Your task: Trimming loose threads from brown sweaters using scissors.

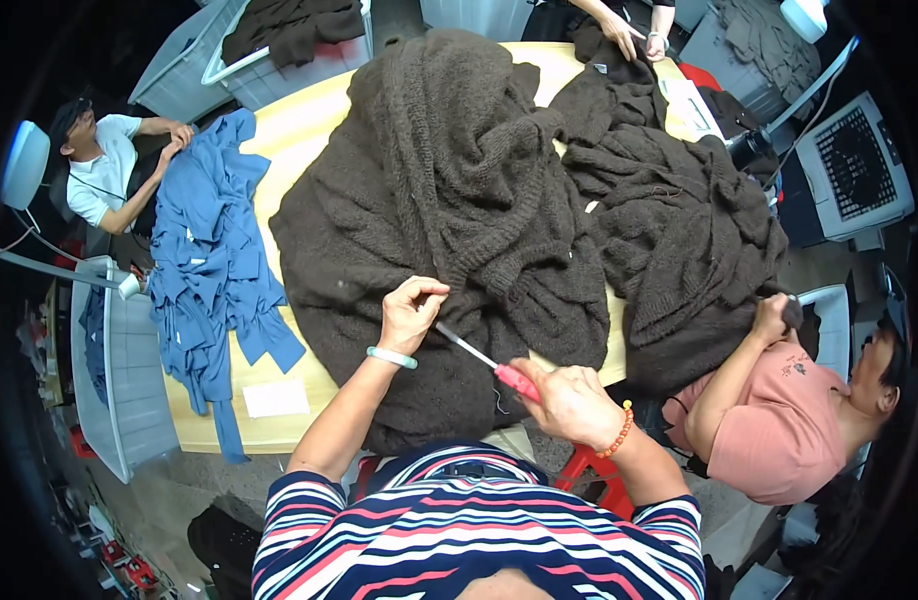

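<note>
Left hand [409, 318]: while apparently pinching a fold of the dark knit cloth [459, 220], bent over with fingers narrow; exact grip hard to see.
Pink-handled tool [519, 382]: held in the right hand [576, 402], fingers wrapped round the handle; pointed up-left, with a slim metal shaft ending just beside the left hand; impossible to tell whether touching the cloth.
Place of the cloth: heaped from upper centre to below mid-frame.
Step in hand: probably working one spot with the tool's tip.
Next move: likely calls for holding the fold steady and guiding the tip clear of the left fingers.
Surface [299, 130]: pale yellow, loaded with blue garments [214, 260] at left, a white card [276, 398] at lower left, a second dark heap [679, 220] at right.
Room: shared with a person in white [104, 175] at upper left, a person in pink [769, 420] at lower right, and a third person's hands [619, 30] along the upper edge; furnished with a pale bin [144, 400] at left and a red stool [604, 478] at lower right.
</note>
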The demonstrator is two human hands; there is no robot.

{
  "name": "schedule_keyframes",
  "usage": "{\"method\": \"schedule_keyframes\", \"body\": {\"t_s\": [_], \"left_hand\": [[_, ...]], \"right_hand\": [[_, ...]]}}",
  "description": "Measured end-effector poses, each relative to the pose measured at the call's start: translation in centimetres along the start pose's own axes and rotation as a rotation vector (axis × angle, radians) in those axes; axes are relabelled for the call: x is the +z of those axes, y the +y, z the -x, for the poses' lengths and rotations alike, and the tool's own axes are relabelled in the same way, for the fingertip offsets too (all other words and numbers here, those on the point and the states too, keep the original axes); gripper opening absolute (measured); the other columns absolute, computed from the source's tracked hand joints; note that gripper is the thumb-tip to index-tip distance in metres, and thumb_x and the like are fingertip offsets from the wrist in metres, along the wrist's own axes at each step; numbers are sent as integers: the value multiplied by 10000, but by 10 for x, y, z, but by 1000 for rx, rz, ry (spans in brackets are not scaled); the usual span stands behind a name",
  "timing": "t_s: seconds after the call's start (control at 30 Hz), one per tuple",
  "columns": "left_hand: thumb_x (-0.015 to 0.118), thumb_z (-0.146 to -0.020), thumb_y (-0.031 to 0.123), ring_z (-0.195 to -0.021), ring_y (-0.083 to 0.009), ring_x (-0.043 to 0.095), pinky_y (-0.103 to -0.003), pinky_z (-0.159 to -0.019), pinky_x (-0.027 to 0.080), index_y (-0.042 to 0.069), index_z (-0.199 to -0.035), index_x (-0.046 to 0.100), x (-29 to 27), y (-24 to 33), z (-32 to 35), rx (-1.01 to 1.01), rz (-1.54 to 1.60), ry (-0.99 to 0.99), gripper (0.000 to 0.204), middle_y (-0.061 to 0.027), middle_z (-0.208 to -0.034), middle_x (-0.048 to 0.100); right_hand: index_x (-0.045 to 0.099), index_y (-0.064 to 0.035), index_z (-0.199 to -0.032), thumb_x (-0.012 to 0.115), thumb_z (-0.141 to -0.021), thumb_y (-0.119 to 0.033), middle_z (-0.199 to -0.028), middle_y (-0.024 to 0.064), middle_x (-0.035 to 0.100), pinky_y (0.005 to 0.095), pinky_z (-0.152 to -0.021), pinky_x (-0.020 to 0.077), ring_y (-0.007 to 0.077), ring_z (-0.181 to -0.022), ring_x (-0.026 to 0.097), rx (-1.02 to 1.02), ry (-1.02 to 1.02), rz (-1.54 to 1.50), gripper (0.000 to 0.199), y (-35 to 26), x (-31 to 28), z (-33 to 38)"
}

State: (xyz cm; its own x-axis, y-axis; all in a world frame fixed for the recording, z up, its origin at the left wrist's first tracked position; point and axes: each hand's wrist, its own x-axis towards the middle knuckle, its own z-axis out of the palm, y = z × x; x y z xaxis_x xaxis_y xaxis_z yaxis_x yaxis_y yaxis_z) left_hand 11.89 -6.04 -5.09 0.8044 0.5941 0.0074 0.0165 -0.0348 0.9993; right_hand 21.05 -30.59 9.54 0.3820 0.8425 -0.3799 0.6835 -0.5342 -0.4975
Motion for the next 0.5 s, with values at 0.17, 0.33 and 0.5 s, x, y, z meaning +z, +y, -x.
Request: {"method": "schedule_keyframes", "body": {"t_s": [0.17,0.33,0.5], "left_hand": [[664,-830,-85,-964,-103,589,-226,-878,486,-25,-1187,598,-3,-10,4,-67,206,-4,369,-70,-1087,633],[651,-824,-92,-875,-85,597,-209,-791,512,-22,-1190,594,4,11,-6,17,353,-140,377,-64,-1110,621],[686,-782,-18,-661,-125,567,-253,-614,498,16,-1101,614,11,38,-51,340,-360,198,329,-83,-1029,576]], "right_hand": [[559,-107,-1152,643,-861,-221,-748,176,647,457,-681,515,360,-727,655,-12,168,8,324,2,4,-2],[563,-110,-1150,660,-859,-212,-764,176,643,457,-672,511,363,-741,646,-14,220,-40,323,5,7,1],[565,-118,-1168,655,-867,-224,-793,185,644,463,-674,508,376,-753,633,45,332,-51,332,5,2,0]]}}
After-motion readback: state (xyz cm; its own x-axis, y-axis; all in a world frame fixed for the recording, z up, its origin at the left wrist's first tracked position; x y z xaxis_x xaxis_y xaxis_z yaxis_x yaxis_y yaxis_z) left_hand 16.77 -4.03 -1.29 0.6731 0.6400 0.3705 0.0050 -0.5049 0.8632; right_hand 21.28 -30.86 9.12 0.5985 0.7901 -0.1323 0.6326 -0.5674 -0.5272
